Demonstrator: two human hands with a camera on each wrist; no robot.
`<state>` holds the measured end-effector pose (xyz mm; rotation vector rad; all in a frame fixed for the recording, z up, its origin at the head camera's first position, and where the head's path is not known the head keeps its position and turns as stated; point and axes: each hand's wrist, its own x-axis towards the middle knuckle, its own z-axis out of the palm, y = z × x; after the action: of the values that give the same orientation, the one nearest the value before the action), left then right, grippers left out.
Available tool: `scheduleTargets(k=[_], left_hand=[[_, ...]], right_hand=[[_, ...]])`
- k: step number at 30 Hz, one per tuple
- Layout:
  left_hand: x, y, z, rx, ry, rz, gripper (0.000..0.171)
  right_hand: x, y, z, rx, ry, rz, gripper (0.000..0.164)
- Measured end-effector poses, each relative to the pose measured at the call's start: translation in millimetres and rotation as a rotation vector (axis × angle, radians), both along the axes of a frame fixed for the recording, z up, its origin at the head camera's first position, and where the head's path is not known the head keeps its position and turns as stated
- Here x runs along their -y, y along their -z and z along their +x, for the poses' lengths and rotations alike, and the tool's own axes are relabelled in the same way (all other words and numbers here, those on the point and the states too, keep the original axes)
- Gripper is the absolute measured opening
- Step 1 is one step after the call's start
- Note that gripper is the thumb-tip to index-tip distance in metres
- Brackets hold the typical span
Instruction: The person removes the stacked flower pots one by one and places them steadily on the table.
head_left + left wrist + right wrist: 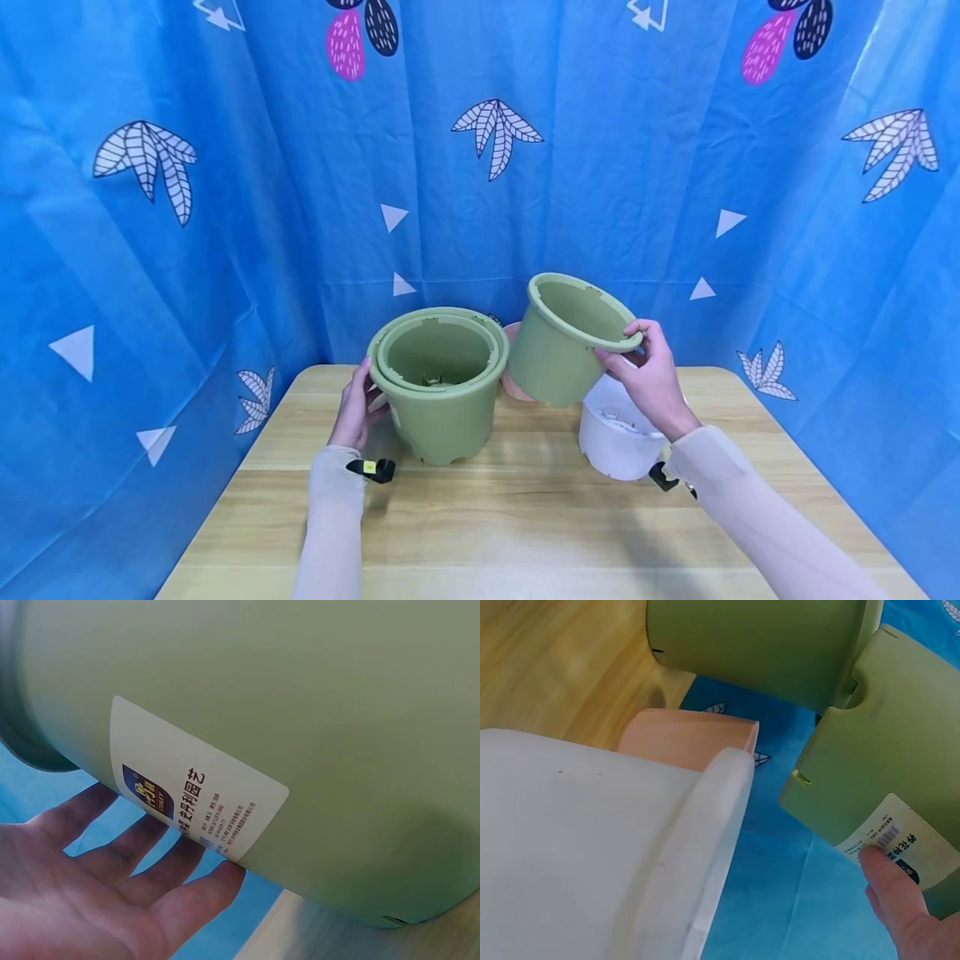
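My right hand (655, 383) grips the rim of a green flower pot (543, 358), thumb on the outside by a white label (911, 844). That pot is held tilted above the table, its mouth toward the upper right. To its left stands a larger green pot (446, 429) with another green pot (438, 354) nested inside. My left hand (354, 408) touches the left side of this stack below the rim, its fingers (124, 851) fairly straight against the wall near a printed label (195, 784).
A white pot (618, 446) stands on the wooden table (480, 525) under my right forearm. Behind the held pot a pink pot (682, 739) is partly hidden. Blue patterned curtains (495, 225) enclose the table at the back and sides.
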<state>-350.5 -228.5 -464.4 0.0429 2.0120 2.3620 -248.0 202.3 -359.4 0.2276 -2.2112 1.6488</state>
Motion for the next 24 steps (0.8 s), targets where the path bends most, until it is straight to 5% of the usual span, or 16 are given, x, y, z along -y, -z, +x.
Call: scheduleTargets(k=[24], left_hand=[[0,0.1,-1.4,0.009,0.003,0.005,0.071]], right_hand=[[0,14.0,2.5,0.000,-0.001,0.004,0.060]])
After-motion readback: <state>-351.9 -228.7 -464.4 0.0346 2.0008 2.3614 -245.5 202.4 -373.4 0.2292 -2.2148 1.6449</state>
